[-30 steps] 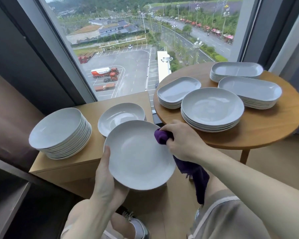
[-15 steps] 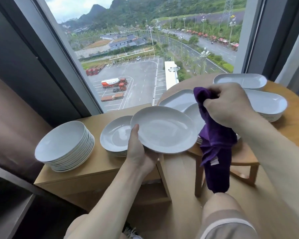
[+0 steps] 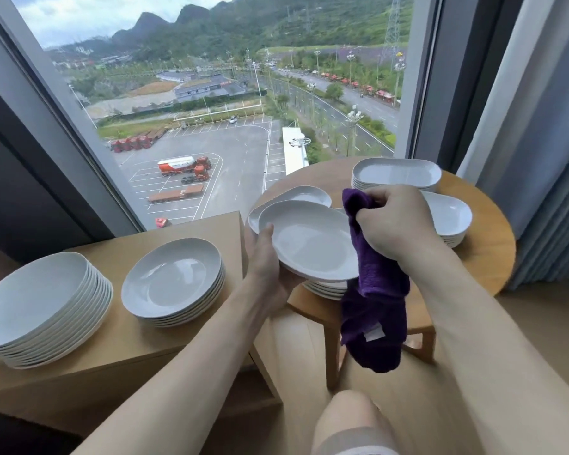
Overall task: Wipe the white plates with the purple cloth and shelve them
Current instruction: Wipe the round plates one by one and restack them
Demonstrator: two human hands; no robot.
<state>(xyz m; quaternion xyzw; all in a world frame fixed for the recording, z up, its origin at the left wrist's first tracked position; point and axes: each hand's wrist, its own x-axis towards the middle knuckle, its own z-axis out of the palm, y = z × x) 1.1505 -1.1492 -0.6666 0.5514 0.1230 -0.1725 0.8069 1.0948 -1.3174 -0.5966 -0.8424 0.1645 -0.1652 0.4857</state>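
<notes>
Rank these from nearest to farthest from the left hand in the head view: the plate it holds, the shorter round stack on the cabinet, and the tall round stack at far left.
From the left hand:
1. Held plate, gripped at its left rim.
2. Shorter round stack, left of the hand on the cabinet.
3. Tall round stack, at the cabinet's far left end.

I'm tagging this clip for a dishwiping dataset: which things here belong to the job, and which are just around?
Part of the job:
- plate gripped by the left hand
- purple cloth gripped by the right hand
- round plate stacks on the wooden cabinet
- plate stacks on the round table

Just around:
- window
- curtain
</notes>
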